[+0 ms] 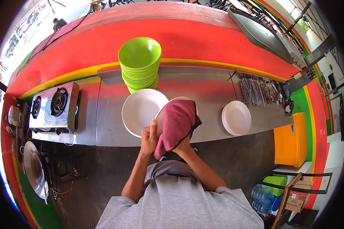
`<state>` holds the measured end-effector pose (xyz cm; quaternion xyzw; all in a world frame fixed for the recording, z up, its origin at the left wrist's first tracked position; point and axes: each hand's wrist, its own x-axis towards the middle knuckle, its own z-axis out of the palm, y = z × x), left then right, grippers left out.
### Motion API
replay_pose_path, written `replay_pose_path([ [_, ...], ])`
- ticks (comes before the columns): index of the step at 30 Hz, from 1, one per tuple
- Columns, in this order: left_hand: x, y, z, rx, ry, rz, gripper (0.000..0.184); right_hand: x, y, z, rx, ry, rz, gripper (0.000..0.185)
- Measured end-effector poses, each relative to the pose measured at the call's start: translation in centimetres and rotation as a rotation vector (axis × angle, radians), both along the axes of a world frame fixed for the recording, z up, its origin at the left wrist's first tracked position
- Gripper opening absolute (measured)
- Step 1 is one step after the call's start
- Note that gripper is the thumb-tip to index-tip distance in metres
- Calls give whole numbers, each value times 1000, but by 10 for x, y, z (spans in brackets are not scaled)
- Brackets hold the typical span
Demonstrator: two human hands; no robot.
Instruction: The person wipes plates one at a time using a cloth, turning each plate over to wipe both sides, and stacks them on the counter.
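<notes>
My left hand (pixel 150 138) grips the near-left rim of a white bowl (pixel 160 120), thumb lying over its edge. A maroon cloth (pixel 178 120) with dark trim covers most of that bowl. My right hand (pixel 184 146) is at the bowl's right side, wrapped in the cloth, with its fingers mostly hidden. Just left of the held bowl, another white bowl (pixel 142 110) rests on the steel counter (pixel 202 110), partly overlapped by it. Behind them rises a tall stack of green bowls (pixel 140 63). Farther right stands a short stack of white plates or shallow bowls (pixel 237 118).
A two-burner gas stove (pixel 54 108) stands at the left, with a large wok (pixel 35 168) below it. Wrapped cutlery (pixel 259 91) lies at the counter's right end. Dark trays (pixel 258 32) sit on the red ledge (pixel 202 40). An orange bin (pixel 290 141) stands at right.
</notes>
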<state>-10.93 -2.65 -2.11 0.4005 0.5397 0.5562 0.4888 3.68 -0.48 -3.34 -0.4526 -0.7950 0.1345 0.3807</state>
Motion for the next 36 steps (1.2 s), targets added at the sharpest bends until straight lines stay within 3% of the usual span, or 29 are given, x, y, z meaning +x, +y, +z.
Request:
replay_pose_path([
  [4, -3, -4, -7, 25, -67, 95, 59, 18, 23, -6, 67, 132, -74, 71],
  [5, -7, -5, -14, 29, -90, 104, 59, 22, 23, -9, -19, 273, -79, 69],
  [8, -21, -4, -38, 7, -280, 116, 54, 39, 23, -22, 122, 96, -91, 67],
  [9, -21, -2, -39, 7, -328, 132, 52, 40, 19, -20, 4, 85, -62, 68],
  [11, -20, 1, -39, -13, -416, 161, 51, 34, 10, -18, 14, 178, -111, 70],
  [15, -6, 8, -2, -70, -574, 308, 54, 17, -5, 10, 28, 182, -175, 76],
  [19, 2, 14, 11, -86, -669, 378, 54, -5, -11, 33, -276, 655, -117, 84],
  [21, 5, 14, 7, -53, -647, 373, 55, -5, -13, 29, -321, 734, -131, 84],
  [24, 3, 8, -6, -36, -584, 296, 56, 17, -6, -22, -179, 444, -218, 82],
  [27, -8, 2, -25, -80, -503, 180, 58, 39, 5, -31, -100, 173, -222, 77],
  [30, -5, 1, -23, -74, -486, 243, 57, 32, 10, -11, -390, 555, -112, 73],
  [32, 5, 5, -9, -57, -515, 336, 57, 19, 4, 22, -252, 535, -140, 66],
  [34, 9, 9, -2, -51, -552, 438, 57, 4, 4, 12, -359, 822, -74, 64],
  [35, 8, 9, -2, -41, -560, 443, 58, -2, 8, -20, -534, 1117, 7, 65],
  [36, 9, 11, -4, -29, -570, 446, 58, -6, 1, -28, -549, 1094, 29, 67],
])
